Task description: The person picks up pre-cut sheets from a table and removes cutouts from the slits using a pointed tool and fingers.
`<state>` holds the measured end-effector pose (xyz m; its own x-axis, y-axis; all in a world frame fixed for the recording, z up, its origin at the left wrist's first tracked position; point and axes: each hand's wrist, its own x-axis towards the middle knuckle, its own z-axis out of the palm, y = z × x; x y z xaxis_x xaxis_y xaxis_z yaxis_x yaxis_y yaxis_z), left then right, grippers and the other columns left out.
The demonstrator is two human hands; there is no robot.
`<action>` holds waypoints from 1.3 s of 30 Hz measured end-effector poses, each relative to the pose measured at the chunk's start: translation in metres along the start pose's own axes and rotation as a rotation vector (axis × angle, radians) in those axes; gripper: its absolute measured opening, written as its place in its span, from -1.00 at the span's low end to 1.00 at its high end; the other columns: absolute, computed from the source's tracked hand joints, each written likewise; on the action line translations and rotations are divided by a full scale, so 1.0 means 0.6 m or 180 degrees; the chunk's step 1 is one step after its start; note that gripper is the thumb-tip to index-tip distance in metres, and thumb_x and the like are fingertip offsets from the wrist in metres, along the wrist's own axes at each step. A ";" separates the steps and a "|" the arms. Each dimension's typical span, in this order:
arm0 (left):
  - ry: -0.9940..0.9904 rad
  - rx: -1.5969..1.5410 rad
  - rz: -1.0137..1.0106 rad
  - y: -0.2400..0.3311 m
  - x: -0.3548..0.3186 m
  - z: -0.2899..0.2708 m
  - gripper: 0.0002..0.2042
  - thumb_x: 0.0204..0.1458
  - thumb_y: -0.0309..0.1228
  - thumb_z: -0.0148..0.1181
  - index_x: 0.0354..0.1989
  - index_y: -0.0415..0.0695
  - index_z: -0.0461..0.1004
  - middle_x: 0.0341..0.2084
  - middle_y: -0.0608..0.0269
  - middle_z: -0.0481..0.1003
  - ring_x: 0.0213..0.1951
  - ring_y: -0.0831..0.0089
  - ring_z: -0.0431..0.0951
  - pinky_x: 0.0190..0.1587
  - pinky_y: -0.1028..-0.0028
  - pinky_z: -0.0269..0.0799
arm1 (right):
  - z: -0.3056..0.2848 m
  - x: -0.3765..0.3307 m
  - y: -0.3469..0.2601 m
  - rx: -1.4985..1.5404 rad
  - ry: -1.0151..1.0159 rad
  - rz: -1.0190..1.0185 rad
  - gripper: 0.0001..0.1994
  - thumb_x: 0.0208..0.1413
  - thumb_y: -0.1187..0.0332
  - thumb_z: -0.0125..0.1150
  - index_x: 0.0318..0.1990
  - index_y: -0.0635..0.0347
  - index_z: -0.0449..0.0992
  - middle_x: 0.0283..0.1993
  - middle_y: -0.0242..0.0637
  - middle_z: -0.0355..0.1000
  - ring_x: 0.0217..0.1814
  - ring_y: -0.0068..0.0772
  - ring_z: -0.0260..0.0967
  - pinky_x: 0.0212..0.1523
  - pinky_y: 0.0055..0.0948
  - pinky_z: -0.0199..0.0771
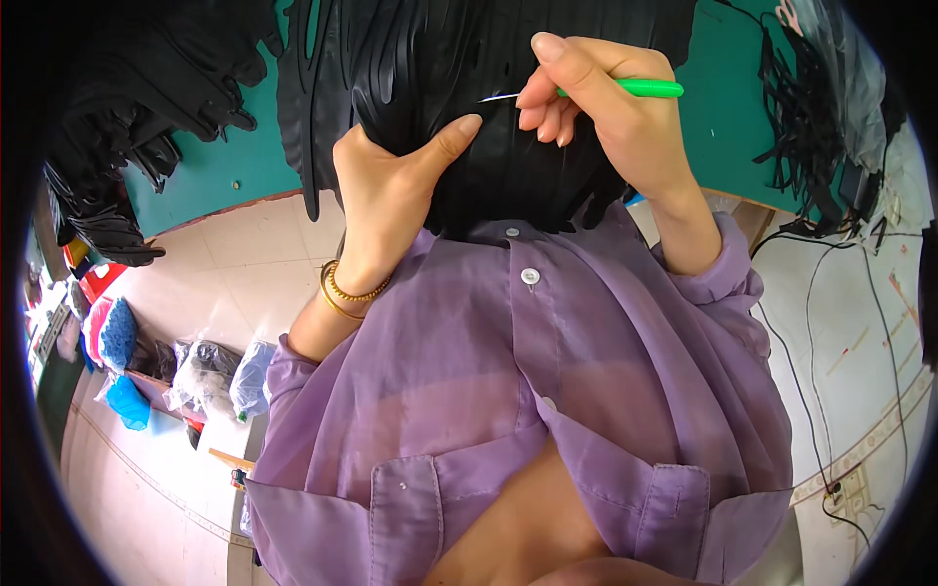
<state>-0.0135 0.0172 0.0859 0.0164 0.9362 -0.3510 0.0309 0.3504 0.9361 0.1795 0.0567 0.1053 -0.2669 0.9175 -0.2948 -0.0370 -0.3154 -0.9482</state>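
Observation:
A mass of glossy black strip material (pixel 528 186) lies over the table edge and hangs down in front of me. My left hand (pixel 391 186) is closed on a gathered fold of it, thumb on top and fingers hidden beneath. Above the same material, my right hand (pixel 625 107) pinches a slim tool with a green handle (pixel 653 88) and a thin metal shaft. The shaft points left, its tip by the black strips just above my left thumb. Whether the tip touches them, I cannot tell.
The green table (pixel 220 171) carries more black strips (pixel 166 78) at the left. At the right are a bundle of thin black strips (pixel 796 127) and clear plastic (pixel 860 88). Black cables (pixel 796 356) trail at the right. Bagged items (pixel 210 376) stand at the lower left.

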 end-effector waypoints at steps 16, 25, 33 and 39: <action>-0.0554 -0.0869 -0.0701 0.000 0.006 0.026 -0.78 -0.04 -0.52 0.34 -0.25 -0.38 0.52 -0.34 0.23 0.57 -0.33 0.61 0.53 -0.24 0.59 0.48 | 0.005 0.039 -0.004 -0.1529 0.0379 -0.2256 -0.82 0.13 0.45 0.20 -0.46 0.39 0.52 -0.55 -0.16 0.44 -0.57 -0.30 0.42 -0.53 -0.49 0.35; -0.0316 -0.0528 -0.0191 -0.002 0.001 0.030 -0.82 -0.04 -0.52 0.35 -0.34 -0.40 0.56 -0.42 0.26 0.58 -0.41 0.66 0.50 -0.33 0.61 0.47 | -0.041 -0.034 -0.018 -0.0467 0.0210 -0.0211 -0.56 0.28 0.19 -0.04 -0.50 0.38 0.54 -0.56 -0.13 0.49 -0.60 -0.48 0.40 -0.56 -0.58 0.39; -0.0298 0.0106 0.0051 0.000 0.002 0.026 -0.80 -0.08 -0.51 0.39 -0.38 -0.42 0.55 -0.48 0.29 0.57 -0.46 0.68 0.47 -0.37 0.62 0.44 | -0.027 -0.028 -0.012 -0.0188 0.0092 0.0022 -0.61 0.21 0.20 0.10 -0.48 0.39 0.57 -0.56 -0.19 0.49 -0.57 -0.51 0.44 -0.49 -0.61 0.43; -0.0209 0.0591 0.0044 -0.006 0.000 0.017 -0.81 -0.10 -0.52 0.39 -0.40 -0.40 0.55 -0.50 0.33 0.57 -0.47 0.69 0.46 -0.38 0.62 0.43 | -0.012 -0.030 -0.020 -0.0516 0.0063 -0.0066 -0.63 0.20 0.21 0.11 -0.51 0.34 0.56 -0.60 -0.25 0.47 -0.57 -0.57 0.42 -0.53 -0.60 0.38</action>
<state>-0.0031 0.0158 0.0823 0.0829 0.9351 -0.3446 0.2138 0.3211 0.9226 0.1917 0.0458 0.1209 -0.2487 0.9285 -0.2758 0.1141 -0.2547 -0.9603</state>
